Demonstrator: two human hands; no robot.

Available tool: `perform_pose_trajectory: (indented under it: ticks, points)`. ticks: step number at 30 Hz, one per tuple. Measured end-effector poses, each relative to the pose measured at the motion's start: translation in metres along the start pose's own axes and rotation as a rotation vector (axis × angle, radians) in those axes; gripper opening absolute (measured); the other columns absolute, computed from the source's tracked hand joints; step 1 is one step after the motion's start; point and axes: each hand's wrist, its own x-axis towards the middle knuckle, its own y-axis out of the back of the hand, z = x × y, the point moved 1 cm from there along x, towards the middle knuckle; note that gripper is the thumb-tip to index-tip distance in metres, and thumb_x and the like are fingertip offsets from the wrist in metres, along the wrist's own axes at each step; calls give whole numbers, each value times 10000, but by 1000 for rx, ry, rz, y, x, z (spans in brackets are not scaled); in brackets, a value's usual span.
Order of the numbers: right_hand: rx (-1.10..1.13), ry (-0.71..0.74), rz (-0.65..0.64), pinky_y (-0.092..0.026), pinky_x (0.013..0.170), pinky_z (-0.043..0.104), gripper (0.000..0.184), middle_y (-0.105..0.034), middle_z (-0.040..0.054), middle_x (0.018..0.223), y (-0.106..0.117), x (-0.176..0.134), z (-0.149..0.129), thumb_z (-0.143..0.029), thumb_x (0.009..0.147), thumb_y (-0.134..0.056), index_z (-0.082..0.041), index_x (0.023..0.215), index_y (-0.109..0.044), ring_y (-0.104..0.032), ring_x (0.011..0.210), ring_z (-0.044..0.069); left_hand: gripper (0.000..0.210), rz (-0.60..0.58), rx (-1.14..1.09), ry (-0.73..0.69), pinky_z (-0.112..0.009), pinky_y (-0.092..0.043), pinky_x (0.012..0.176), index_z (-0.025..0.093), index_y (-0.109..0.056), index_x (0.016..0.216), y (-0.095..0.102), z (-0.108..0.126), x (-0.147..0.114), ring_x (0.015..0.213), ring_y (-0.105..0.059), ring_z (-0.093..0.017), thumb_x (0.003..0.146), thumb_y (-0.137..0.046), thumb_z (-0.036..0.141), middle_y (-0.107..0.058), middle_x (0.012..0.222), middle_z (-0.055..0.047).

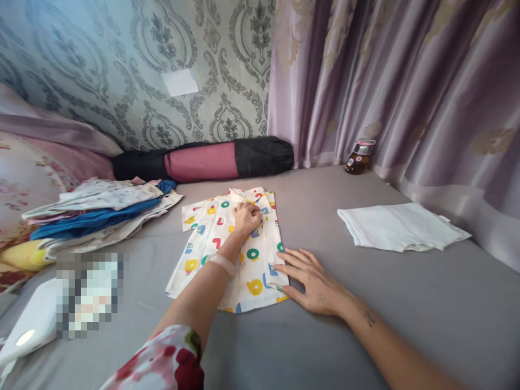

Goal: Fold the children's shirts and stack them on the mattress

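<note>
While the printed shirt [254,260] lies on the middle of the grey bed sheet [312,216], its collar at the far end and one sleeve spread out to the left, the left hand [247,216] rests on its front just below the collar with bent fingers, though whether they pinch any cloth I cannot tell. The right hand [312,281], open with fingers spread, touches the shirt's near right edge without grasping it. White shorts [400,226] lie to the right, and stacked clothes [101,211] to the left.
</note>
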Motion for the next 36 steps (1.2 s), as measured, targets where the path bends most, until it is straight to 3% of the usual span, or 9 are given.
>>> perform_pose_trajectory:
  ticks: [5, 9, 13, 15, 19, 22, 25, 29, 36]
  points:
    - [-10, 1, -10, -209, 1157, 517, 476, -400, 25, 1521, -2, -1, 1, -494, 931, -498, -344, 1382, -518, -306, 1415, 268, 264, 39, -27, 5, -431, -364, 952, 238, -695, 763, 0, 3, 0, 1067, -527, -262, 880, -483, 343, -705, 1005, -42]
    - [-1, 4, -8, -264, 1129, 499, 440, -460, 39, 1480, 4, 2, 3, -491, 934, -495, -328, 1337, -567, -364, 1381, 268, 312, 147, -55, 127, -424, -371, 961, 231, -687, 890, 3, 1, 1, 1098, -517, -263, 933, -413, 374, -686, 1065, -71]
    - [29, 23, 13, -399, 1011, 430, 343, -695, 33, 1160, 22, 35, 5, -408, 990, -393, -292, 1114, -691, -605, 1103, 215, 296, 183, -184, 326, -403, -391, 980, 234, -652, 1003, 8, -5, 3, 1119, -528, -249, 934, -369, 290, -670, 1122, -65]
    - [34, 16, 74, -430, 968, 388, 370, -711, 23, 1086, 28, 66, 9, -357, 1008, -335, -269, 1061, -691, -635, 1013, 191, 309, 175, -233, 378, -404, -401, 984, 229, -641, 1031, 10, -7, 4, 1138, -534, -249, 927, -352, 258, -669, 1138, -64]
    - [-46, -138, 205, -381, 1041, 343, 398, -575, 101, 1344, 19, 141, 24, -292, 999, -287, -176, 1236, -584, -513, 1244, 199, 359, 143, -219, 369, -413, -402, 995, 220, -627, 1089, 12, -8, 6, 1169, -533, -248, 930, -305, 226, -665, 1171, -69]
    - [-182, -314, 201, -250, 1137, 425, 484, -372, 170, 1515, 0, 191, 35, -303, 980, -311, -90, 1398, -430, -298, 1416, 263, 400, 113, -159, 367, -435, -408, 980, 220, -605, 1148, 11, -7, 7, 1192, -514, -260, 939, -265, 217, -642, 1220, -82]
    - [-233, -384, 179, -123, 1178, 467, 572, -226, 182, 1580, -16, 225, 44, -331, 984, -262, -31, 1467, -314, -152, 1467, 285, 399, 148, -175, 373, -455, -411, 981, 222, -597, 1152, 10, -8, 8, 1191, -511, -273, 949, -255, 242, -630, 1236, -88]
    - [-252, -459, 159, -74, 1186, 448, 612, -186, 179, 1591, -25, 244, 52, -353, 983, -225, -15, 1493, -252, -108, 1478, 264, 372, 181, -225, 383, -428, -414, 996, 224, -600, 1105, 8, -10, 9, 1175, -523, -256, 954, -262, 269, -633, 1209, -84]
    - [-261, -500, 128, -89, 1181, 412, 638, -209, 156, 1591, -32, 246, 57, -390, 982, -216, -20, 1501, -253, -128, 1473, 253, 317, 227, -404, 431, -429, -386, 1029, 214, -607, 1061, 4, -16, 12, 1165, -524, -250, 929, -322, 258, -644, 1180, -78]
